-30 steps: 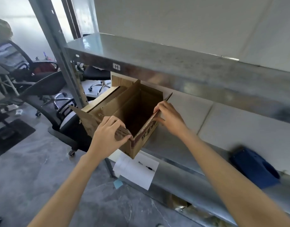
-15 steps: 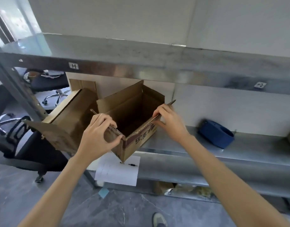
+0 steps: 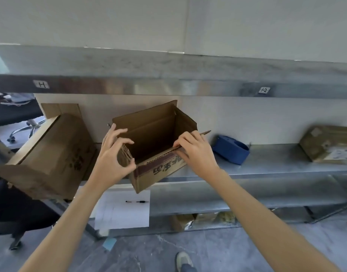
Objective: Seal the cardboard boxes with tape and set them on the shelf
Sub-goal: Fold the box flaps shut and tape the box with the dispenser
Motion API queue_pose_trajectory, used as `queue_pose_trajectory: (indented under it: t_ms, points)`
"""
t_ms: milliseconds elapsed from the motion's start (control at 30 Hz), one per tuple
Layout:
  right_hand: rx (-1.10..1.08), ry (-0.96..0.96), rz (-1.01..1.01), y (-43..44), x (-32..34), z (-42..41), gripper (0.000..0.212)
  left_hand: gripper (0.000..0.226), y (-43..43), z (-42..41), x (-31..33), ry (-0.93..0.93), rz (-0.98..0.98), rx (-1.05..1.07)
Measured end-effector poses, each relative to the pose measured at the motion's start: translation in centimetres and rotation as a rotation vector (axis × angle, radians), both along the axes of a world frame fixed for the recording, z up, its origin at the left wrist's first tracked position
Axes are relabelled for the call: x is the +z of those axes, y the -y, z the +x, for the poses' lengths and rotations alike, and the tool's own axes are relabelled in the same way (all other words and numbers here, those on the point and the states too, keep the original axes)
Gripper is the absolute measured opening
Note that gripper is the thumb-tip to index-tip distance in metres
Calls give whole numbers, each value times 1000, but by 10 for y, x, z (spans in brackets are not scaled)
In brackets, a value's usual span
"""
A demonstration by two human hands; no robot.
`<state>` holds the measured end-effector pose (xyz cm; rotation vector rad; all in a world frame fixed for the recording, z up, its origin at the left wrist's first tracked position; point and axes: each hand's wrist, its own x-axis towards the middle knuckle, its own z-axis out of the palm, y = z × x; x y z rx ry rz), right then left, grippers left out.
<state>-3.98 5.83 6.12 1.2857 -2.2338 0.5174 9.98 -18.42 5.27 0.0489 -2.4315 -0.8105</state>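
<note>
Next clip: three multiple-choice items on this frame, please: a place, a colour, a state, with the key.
1. Where does the dispenser lie from the held box?
A) to its left
B) to its right, on the shelf
C) inside it
2. What colour is the dispenser?
A) red
B) blue
C) yellow
3. How is the held box's top?
A) taped shut
B) folded shut, untaped
C) open
Key: 1 B, it lies past the right hand. 2 B, its body is blue. 3 C, its bare inside shows beside the left hand.
</note>
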Motion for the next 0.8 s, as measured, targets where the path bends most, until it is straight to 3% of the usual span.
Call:
queue_pose_trajectory:
  t_ms: [367,533,633,800]
  points:
    - [-66,253,-42,-1,8,-28,18,57,6,27,-15,-66,106,156]
    - [-185,317,-74,-13,5,-49,18,50,-5,23,-16,-102,190,241]
    - [-122,468,-133,-19,2,-49,21,47,-7,22,-13,-102,214,249]
    - [-84,487,-166,-35,-3,-33,16,50,-6,18,-12,-83,242,209]
